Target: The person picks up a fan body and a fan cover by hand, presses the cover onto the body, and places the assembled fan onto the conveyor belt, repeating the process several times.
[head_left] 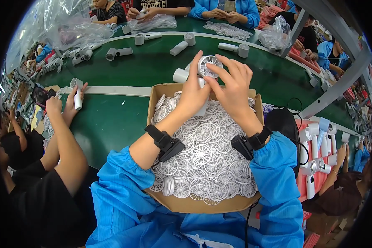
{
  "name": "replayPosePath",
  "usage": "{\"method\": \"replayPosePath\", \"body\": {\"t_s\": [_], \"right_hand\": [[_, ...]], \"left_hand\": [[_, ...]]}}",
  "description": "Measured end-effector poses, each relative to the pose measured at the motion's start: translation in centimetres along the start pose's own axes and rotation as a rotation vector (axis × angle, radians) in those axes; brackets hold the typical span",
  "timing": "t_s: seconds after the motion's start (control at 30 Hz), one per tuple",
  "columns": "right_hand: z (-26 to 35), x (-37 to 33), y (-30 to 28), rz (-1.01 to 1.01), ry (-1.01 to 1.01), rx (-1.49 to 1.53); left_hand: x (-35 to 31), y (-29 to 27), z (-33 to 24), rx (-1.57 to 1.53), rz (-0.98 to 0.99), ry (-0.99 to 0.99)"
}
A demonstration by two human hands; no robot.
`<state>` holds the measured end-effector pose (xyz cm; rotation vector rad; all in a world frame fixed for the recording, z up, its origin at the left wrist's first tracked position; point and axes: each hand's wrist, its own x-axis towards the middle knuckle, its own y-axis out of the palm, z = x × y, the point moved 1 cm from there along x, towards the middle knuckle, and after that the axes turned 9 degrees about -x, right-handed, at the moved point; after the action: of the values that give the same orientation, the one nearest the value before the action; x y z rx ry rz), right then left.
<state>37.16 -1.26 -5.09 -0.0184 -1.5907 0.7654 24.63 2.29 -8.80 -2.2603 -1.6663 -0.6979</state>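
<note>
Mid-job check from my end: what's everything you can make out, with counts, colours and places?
Box: one, brown, centre front
Grilles: many, white, mostly in box
Held fan: one, white, over box's far edge
Belt: one, green, beyond box
Belt fans: several, white, on belt
Tray: at least one, pink, right
Tray fans: several, white, on tray
Frame: one, grey, upper right
Bags: at least two, clear, far side
Co-workers: several, mostly black or blue clothes, all around
Wrist straps: two, black, over box
Sleeves: two, blue, flanking box
Left hand: one, bare, gripping held fan
Right hand: one, bare, touching held fan
</note>
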Motion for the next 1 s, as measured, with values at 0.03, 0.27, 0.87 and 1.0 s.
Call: {"method": "replayPosePath", "body": {"t_s": [0.03,0.27,0.87,1.0], "right_hand": [[0.1,0.0,0.0,0.007,-0.005,-0.041],[-1.6,0.4,0.6,-0.010,-0.010,0.005],[-2.4,-1.2,2.9,0.166,0.864,1.242],[-3.4,-1.8,3.3,0.144,0.869,0.709]], "left_hand": [[-0.2,0.1,0.0,-0.006,-0.011,-0.029],[-0.7,1.0,-1.6,-0.152,-0.021,-0.163],[1.4,0.4,-1.1,-0.273,-0.069,-0.466],[1.8,-1.8,0.7,-0.287,-0.265,-0.264]]}}
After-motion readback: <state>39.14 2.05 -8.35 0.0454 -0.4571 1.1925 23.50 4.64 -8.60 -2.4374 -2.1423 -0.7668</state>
